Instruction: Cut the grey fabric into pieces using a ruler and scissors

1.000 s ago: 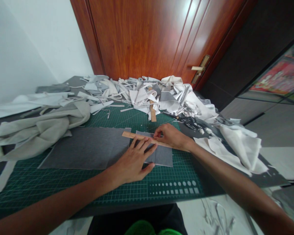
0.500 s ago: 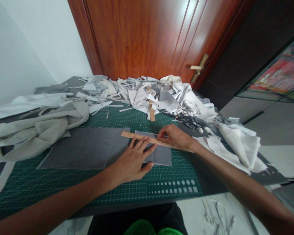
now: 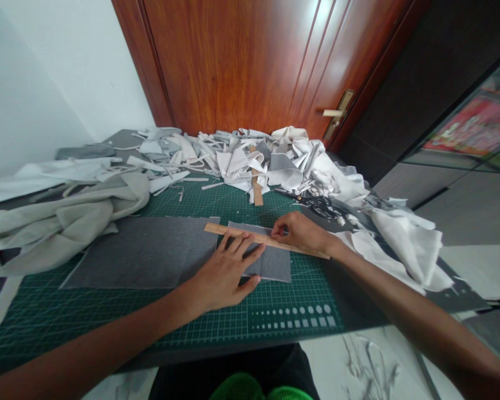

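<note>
Clock refs: 12 = toward the door, centred on the hands.

Two hands in view. Left hand (image 3: 221, 276) has a wide, flat grip: fingers (image 3: 241, 244) splayed, tips resting on a wooden ruler (image 3: 250, 236), thumb on a small grey fabric piece (image 3: 270, 261). Right hand (image 3: 300, 233) has a narrow grip, thumb and fingertips (image 3: 277, 233) pinching the ruler at about 2 o'clock from the left hand.

Ruler lies tilted across the top of the small piece, touching it. That piece sits on a green cutting mat (image 3: 294, 328), overlapping the right edge of a larger dark grey fabric sheet (image 3: 137, 253), which is at 9 o'clock.

Counts: 2 grey pieces flat on the mat; 2 wooden strips, the second a wooden ruler (image 3: 256, 190) upright in the frame at 12 o'clock, partly under a pile of white fabric scraps (image 3: 275, 166); 1 pair of black-handled scissors (image 3: 320, 206) at 1 o'clock, half buried. Scrap count: too many to tell. One beige fabric bundle (image 3: 54, 228) at 9 o'clock, on the dark table (image 3: 358, 319) that carries the mat. Wooden door (image 3: 233, 61) behind, at 12.
</note>
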Demonstrator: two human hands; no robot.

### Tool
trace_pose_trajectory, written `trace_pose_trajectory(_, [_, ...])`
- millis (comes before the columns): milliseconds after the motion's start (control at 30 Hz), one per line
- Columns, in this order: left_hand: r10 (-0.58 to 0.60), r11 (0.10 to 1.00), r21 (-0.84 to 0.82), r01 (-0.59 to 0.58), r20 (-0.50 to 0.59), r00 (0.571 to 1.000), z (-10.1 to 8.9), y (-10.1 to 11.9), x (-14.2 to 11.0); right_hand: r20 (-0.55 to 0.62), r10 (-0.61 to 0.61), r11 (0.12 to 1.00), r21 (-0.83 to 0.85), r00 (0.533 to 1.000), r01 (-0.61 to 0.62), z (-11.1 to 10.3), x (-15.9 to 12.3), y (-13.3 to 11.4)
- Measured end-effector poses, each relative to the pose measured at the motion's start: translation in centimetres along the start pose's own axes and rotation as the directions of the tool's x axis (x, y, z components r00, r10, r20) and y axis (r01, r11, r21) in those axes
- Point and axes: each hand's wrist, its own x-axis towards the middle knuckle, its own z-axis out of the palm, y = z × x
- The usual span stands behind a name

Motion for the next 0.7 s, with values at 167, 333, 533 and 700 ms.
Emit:
trace_pose_trajectory(167, [-0.001, 1.000, -0.007, 0.001, 0.000, 1.000, -0.1, 0.0, 0.0, 0.001, 0.000, 1.000, -0.013, 1.000, 0.000, 0.0, 0.0, 0.3])
trace_pose_trajectory(333, [0.000, 0.999, -0.033, 0.000, -0.017, 1.000, 0.0, 0.0, 0.0, 0.017, 0.007, 1.000, -0.017, 1.000, -0.007, -0.3, -0.5, 0.9])
trace_pose_trajectory(533, [-0.005, 1.000, -0.031, 0.005, -0.010, 1.000, 0.0, 0.0, 0.0, 0.043, 0.005, 1.000, -0.027, 0.999, -0.004, -0.8, -1.0, 1.4])
trace_pose_trajectory(700, [-0.009, 1.000, -0.022, 0.009, 0.007, 1.000, -0.1, 0.0, -0.1, 0.067, 0.005, 0.999, -0.042, 0.998, -0.002, -1.1, -1.5, 2.0])
